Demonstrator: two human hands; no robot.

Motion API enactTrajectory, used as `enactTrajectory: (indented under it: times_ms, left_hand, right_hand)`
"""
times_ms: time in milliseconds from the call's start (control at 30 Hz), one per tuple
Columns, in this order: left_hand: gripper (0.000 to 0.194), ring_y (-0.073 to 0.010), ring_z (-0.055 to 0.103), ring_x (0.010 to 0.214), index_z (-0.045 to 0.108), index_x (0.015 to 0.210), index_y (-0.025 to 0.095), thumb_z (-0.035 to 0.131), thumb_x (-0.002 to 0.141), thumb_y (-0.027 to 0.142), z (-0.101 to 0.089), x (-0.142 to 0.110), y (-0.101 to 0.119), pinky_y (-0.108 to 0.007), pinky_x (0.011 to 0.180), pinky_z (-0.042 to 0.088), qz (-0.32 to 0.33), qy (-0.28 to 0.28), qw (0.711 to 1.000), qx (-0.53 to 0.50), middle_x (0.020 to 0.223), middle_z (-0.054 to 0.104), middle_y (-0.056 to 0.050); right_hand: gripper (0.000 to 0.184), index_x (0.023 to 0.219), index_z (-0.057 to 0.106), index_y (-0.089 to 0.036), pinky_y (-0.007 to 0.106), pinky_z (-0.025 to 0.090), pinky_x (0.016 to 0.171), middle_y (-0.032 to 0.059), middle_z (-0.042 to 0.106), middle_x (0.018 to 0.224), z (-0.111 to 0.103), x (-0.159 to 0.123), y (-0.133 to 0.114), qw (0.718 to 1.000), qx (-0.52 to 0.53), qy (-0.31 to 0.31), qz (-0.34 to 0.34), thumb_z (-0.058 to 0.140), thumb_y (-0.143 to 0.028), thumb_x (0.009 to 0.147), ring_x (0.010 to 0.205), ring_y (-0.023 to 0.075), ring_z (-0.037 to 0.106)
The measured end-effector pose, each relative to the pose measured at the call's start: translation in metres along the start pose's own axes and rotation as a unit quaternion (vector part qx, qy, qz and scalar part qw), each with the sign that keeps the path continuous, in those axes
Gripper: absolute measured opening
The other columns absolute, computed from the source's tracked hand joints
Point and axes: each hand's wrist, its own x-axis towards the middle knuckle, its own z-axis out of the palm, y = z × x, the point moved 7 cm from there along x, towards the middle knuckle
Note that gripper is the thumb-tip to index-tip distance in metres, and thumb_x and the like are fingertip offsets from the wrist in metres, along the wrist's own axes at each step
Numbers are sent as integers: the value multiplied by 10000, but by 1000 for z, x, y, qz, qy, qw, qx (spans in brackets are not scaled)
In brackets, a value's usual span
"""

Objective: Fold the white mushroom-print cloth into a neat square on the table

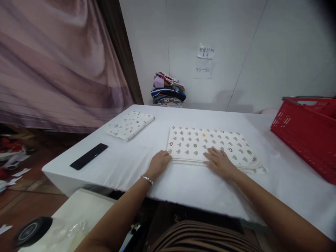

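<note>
A folded white cloth [196, 140] printed with grey, red, green and yellow mushrooms lies flat on the white-covered table, its layered edge facing me. At its near left corner, my left hand [159, 162], with a silver bracelet at the wrist, has its fingers bent together on the cloth. My right hand [220, 162] rests palm down on the front part of the cloth, fingers spread. Near the right end, the lower layers stick out a little past the top one. Farther left lies a second folded white cloth [130, 125] with a small grey print.
A black flat phone-like slab [89, 156] lies at the table's left. On the right stands a red plastic basket [309, 133]. Behind the far edge rises a stack of folded fabrics [169, 91]. A pink curtain [60, 63] hangs at left; paper signs [203, 70] are on the wall.
</note>
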Motion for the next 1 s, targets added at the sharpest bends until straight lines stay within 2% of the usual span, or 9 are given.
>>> enactTrajectory:
  times_ms: [67,167,300,433,633,833,1000]
  left_hand:
    - [241,-165,487,844,622,832,195,398,916,223,0,0,1,-299,749,394,0,0,1000,7,869,588,-44]
    - [235,-169,488,833,618,868,197,393,921,238,1,2,2,-310,741,378,0,-5,1000,20,862,590,-43]
    - [217,-172,488,818,615,917,210,417,917,297,3,8,2,-325,736,359,6,-14,999,34,849,587,-41]
    - [257,-169,475,788,624,834,211,398,923,291,5,13,4,-327,719,343,13,-24,998,52,801,572,-39]
    - [265,-167,469,819,630,830,205,387,923,251,2,13,5,-329,747,346,8,9,999,33,827,576,-45]
    - [281,-170,472,839,639,817,213,382,924,248,2,5,4,-320,733,351,30,-8,999,18,833,578,-43]
    - [243,-179,484,868,644,899,218,419,912,309,3,4,1,-331,745,365,27,-17,999,-7,863,587,-51]
  right_hand:
    - [469,1253,526,-270,508,223,1065,55,433,1395,-7,10,-18,999,34,23,-34,281,-511,934,1322,272,305]
    - [394,1098,622,-242,392,360,978,50,607,1181,-14,30,-52,988,99,56,-106,298,-415,955,1142,213,499]
    - [312,954,670,-222,333,416,843,50,655,983,-7,55,-81,978,123,83,-148,386,-350,938,936,187,557]
    - [244,878,683,-221,323,395,774,48,625,882,5,67,-87,982,98,81,-140,458,-308,914,851,182,529]
    - [304,791,612,-177,315,378,737,62,572,799,5,63,-94,986,53,78,-137,364,-263,945,803,185,490]
    - [284,824,595,-174,308,382,741,68,578,850,8,57,-104,984,35,59,-167,346,-236,946,814,183,483]
    - [242,941,608,-196,311,389,756,64,587,907,6,55,-105,980,53,54,-184,380,-278,940,867,186,493]
